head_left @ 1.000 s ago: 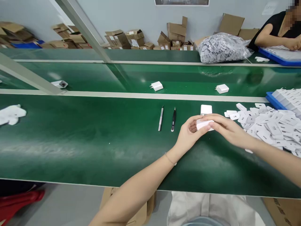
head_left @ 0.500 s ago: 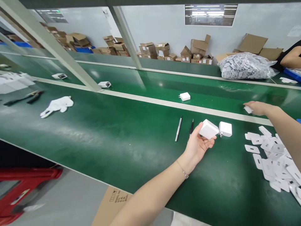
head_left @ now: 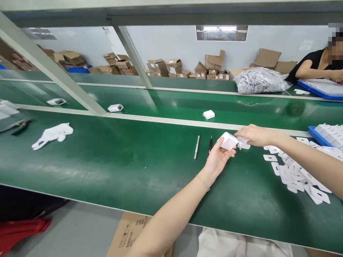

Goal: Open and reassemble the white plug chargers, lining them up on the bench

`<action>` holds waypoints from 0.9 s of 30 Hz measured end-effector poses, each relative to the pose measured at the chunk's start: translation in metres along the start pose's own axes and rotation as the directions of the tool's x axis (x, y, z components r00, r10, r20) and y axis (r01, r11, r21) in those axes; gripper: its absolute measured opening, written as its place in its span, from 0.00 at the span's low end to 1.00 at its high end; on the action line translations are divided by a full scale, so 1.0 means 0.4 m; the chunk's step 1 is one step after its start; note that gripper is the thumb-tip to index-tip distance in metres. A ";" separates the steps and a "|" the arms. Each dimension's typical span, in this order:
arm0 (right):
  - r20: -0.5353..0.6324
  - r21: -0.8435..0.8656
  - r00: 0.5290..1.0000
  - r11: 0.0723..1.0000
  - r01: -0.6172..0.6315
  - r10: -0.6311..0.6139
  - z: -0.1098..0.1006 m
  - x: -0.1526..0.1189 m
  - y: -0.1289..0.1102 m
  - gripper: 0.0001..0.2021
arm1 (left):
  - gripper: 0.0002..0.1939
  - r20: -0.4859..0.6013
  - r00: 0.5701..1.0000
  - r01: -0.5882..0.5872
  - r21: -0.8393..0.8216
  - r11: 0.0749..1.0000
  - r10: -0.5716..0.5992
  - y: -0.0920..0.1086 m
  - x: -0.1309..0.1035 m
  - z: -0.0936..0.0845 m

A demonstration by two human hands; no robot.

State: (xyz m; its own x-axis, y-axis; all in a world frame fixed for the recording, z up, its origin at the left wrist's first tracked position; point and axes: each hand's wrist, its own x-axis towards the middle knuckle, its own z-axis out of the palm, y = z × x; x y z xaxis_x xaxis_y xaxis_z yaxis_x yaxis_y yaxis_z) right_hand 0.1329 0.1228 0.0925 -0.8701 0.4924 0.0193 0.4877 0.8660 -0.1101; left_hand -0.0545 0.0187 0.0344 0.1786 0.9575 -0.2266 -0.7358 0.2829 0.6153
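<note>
Beyond the green workbench (head_left: pixel 112 175), past a sunken green strip (head_left: pixel 171 107) and a further green ledge (head_left: pixel 187 84), rose a pale bluish-grey wall (head_left: pixel 171 41). High in it, facing the workbench, was a wide window (head_left: pixel 222 33) in which bright strips of light showed. Opened cardboard boxes (head_left: pixel 214 61) stood along the wall's foot. Over the workbench ran a long beam (head_left: pixel 171 7), with a pale slanting post (head_left: pixel 50 64) rising from its far edge. Grey floor (head_left: pixel 88 221) lay below the near edge, and a soft glare whitened the workbench's surface.
</note>
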 end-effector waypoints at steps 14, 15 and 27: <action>-0.253 0.812 0.829 0.576 -0.098 0.499 0.080 -0.163 -0.267 0.21 | 0.22 0.363 0.876 -0.455 0.404 0.794 0.318 -0.052 -0.030 0.000; -0.307 0.811 0.806 0.582 -0.056 0.505 0.099 -0.166 -0.276 0.19 | 0.21 0.380 0.870 -0.463 0.418 0.781 0.313 -0.056 -0.033 0.000; -0.498 0.771 0.645 0.636 0.025 0.579 0.183 -0.186 -0.280 0.14 | 0.27 0.397 0.896 -0.403 0.540 0.738 0.199 -0.075 -0.048 0.003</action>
State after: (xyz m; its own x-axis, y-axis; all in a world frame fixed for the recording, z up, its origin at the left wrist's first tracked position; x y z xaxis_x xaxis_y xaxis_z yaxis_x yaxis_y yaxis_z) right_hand 0.1378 -0.0172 0.0309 -0.2437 0.8623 0.4438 0.2338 0.4964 -0.8360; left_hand -0.0353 -0.0080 0.0212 0.2723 0.9369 0.2190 -0.2623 -0.1467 0.9538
